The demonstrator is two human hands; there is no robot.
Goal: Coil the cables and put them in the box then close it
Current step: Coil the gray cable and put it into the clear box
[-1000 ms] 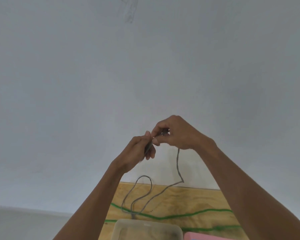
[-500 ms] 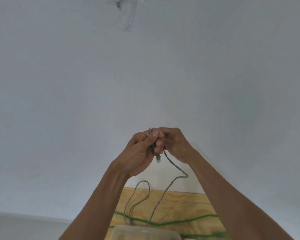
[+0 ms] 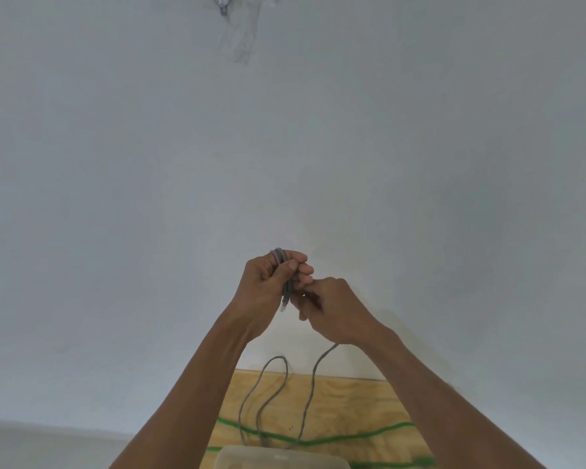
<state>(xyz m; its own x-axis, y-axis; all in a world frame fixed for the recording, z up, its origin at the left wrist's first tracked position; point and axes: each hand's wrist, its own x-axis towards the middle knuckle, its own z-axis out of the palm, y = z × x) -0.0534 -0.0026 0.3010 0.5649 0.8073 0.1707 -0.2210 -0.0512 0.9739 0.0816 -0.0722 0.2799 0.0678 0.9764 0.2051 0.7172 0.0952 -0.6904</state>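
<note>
My left hand (image 3: 268,286) is raised in front of the wall, shut on a small loop of the grey cable (image 3: 310,394), whose plug end hangs just below the fingers. My right hand (image 3: 332,309) sits close beside it, slightly lower, pinching the same grey cable, which drops from under the palm to the wooden table (image 3: 349,404) in loose loops. A green cable (image 3: 369,434) lies across the table. The rim of a translucent plastic box (image 3: 281,458) shows at the bottom edge, mostly cut off.
A plain pale wall (image 3: 285,130) fills most of the view, with a small fixture (image 3: 222,3) at the top. The wooden table's far edge meets the wall.
My right hand has slid down the grey cable, below and right of my left hand. A loop now sticks up above my left fingers. The view has tilted upward.
</note>
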